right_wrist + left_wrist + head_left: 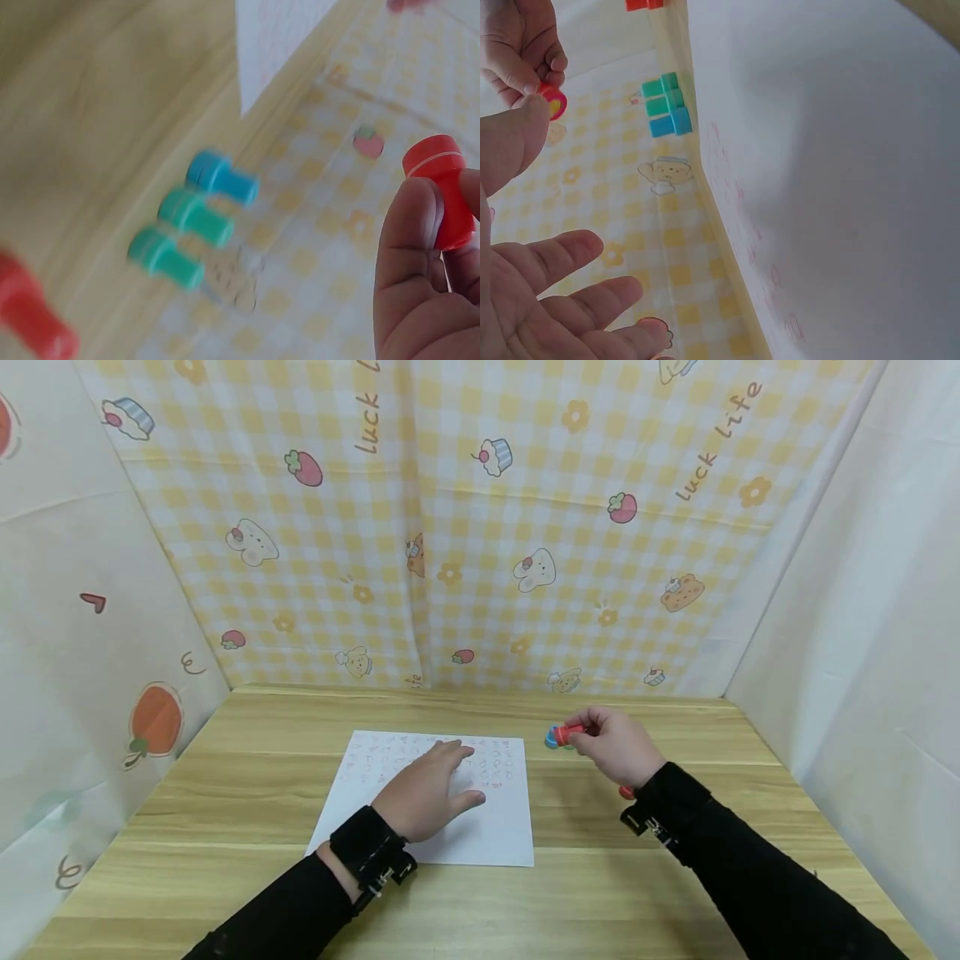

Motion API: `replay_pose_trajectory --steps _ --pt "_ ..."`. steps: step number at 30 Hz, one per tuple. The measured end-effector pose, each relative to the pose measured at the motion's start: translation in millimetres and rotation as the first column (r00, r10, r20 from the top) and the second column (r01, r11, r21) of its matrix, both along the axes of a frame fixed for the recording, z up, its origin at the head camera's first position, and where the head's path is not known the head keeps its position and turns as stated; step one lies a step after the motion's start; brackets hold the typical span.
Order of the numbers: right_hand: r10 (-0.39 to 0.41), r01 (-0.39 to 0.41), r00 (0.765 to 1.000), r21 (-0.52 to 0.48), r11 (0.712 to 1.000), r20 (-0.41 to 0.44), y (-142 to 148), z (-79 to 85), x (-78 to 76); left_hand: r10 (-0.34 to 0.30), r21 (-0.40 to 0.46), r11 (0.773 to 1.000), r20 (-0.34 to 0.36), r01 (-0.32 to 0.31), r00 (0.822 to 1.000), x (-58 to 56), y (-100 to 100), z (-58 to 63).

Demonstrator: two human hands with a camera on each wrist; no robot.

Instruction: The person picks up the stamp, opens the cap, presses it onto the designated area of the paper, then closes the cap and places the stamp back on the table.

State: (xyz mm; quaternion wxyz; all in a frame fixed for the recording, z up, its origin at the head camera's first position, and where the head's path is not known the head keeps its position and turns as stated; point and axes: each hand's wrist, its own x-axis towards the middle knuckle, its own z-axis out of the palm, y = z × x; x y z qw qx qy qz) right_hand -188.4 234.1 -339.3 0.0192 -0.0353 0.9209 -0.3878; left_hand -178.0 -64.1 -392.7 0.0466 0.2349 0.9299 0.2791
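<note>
My right hand (618,750) pinches a red toy stamp (436,191) between thumb and fingers, raised above the table at the paper's right. In the left wrist view, the stamp's round end (555,103) shows a yellow mark. My left hand (429,793) is over the white paper (480,843), fingers spread and holding nothing. Rows of small red marks cover the paper's upper part. A blue stamp (222,178) and two green stamps (196,217) stand in a row on the table. Another red stamp (34,309) stands nearer, partly hidden by the right wrist in the head view.
The wooden table (255,777) extends on both sides of the paper. A yellow checked cloth (480,543) hangs behind it, with white cloth (847,568) at both sides. Black bands (667,797) with small camera mounts wrap both wrists.
</note>
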Motion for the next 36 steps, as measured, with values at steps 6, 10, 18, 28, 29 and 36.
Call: replay_pose_trajectory --steps 6,10,18,28,29,36 --pt "-0.011 0.012 1.0 0.124 0.992 -0.012 26.0 5.5 -12.4 0.028 -0.07 0.997 -0.017 -0.029 0.999 -4.4 -5.0 -1.2" --pt "-0.002 0.012 0.999 0.203 0.979 -0.051 41.0 5.0 -21.1 0.036 -0.121 0.992 -0.028 -0.039 0.999 -8.1 -6.9 -2.9" --pt "-0.03 0.048 0.998 0.304 0.952 -0.063 62.5 -7.2 -38.5 0.047 -0.168 0.984 -0.027 -0.05 0.999 -10.8 -10.4 -4.3" --pt "-0.029 0.029 1.0 0.391 0.92 -0.008 72.8 -27.2 -55.4 0.051 -0.192 0.98 -0.024 -0.054 0.998 -13.0 -11.0 -7.7" --pt "-0.027 0.026 1.0 0.397 0.918 -0.003 73.1 -28.7 -56.7 0.052 -0.195 0.979 -0.024 -0.056 0.998 -13.1 -10.8 -7.8" --pt "-0.042 0.021 0.998 0.429 0.903 0.04 73.6 -36.8 -63.6 0.061 -0.202 0.977 -0.011 -0.062 0.998 -13.3 -10.0 -8.2"
